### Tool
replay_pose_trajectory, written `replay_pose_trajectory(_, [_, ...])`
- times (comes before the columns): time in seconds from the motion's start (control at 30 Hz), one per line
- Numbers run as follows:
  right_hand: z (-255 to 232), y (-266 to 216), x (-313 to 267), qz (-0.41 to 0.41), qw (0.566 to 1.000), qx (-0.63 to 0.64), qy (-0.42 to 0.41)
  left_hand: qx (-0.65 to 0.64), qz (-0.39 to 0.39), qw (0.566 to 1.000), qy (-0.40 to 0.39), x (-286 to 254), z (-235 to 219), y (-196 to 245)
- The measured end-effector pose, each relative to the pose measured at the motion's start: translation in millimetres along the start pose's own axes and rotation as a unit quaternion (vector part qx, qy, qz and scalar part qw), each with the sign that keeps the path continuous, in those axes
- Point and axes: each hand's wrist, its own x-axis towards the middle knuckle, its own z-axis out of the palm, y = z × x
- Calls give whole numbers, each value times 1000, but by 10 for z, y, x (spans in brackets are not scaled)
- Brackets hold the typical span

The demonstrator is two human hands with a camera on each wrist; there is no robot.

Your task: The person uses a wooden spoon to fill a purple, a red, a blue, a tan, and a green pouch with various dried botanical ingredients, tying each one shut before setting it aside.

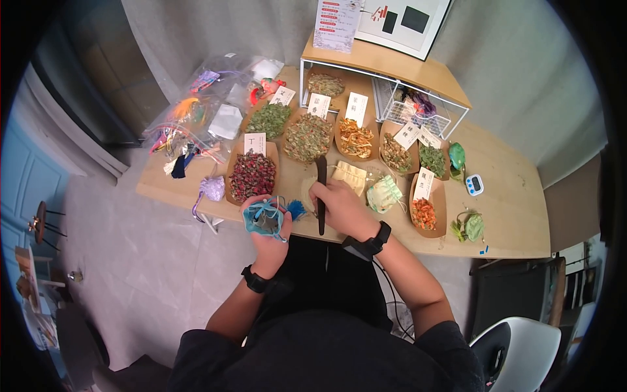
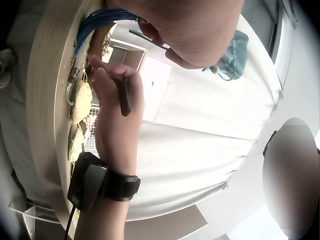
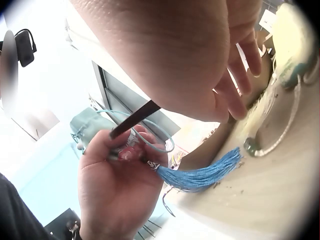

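Observation:
My left hand (image 1: 268, 249) grips a small blue drawstring pouch (image 1: 263, 221) at the table's front edge, its mouth turned up and open. A blue tassel (image 3: 202, 175) hangs from it beside the fingers, and its thin cord loops out in the right wrist view. My right hand (image 1: 345, 208) holds a slim dark brown wooden utensil (image 1: 321, 212) upright, just right of the pouch; its kind I cannot tell. Left of these, a paper tray of dried rosebuds (image 1: 253, 178) stands close to the pouch. A cream pouch (image 1: 349, 176) and a pale green pouch (image 1: 384, 194) lie beyond the right hand.
Several labelled trays of dried herbs (image 1: 308, 137) and flowers fill the table's middle. Plastic bags of tassels (image 1: 189, 121) lie back left, a white-legged shelf (image 1: 385, 55) stands behind. A tray of orange petals (image 1: 424, 214), a timer (image 1: 475, 185) and a green pouch (image 1: 473, 227) are at right.

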Motion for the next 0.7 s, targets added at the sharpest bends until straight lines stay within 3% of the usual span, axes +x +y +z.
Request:
replay_pose_trajectory(0.13, [-166, 10, 37, 28, 995, 1, 92, 5, 12, 1000, -16, 42, 47, 19])
replay_pose_trajectory(0.23, [-443, -151, 139, 119, 977, 115, 137, -20, -23, 999, -26, 201, 168, 208])
replay_pose_trajectory(0.37, [-679, -96, 292, 145, 937, 259, 183, -61, -2, 998, -31, 468, 391, 80])
replay_pose_trajectory(0.5, [-786, -234, 270, 89, 900, 383, 191, -53, -32, 997, -43, 556, 556, -64])
replay_pose_trajectory(0.57, [-784, -321, 264, 30, 954, 222, 197, -50, -37, 997, -46, 569, 606, -161])
replay_pose_trajectory(0.63, [-783, -414, 285, -54, 975, 79, 199, -15, -14, 999, -43, 566, 631, -290])
replay_pose_trajectory(0.7, [-763, -502, 281, -69, 985, 29, 158, 0, 1, 999, -37, 556, 642, -363])
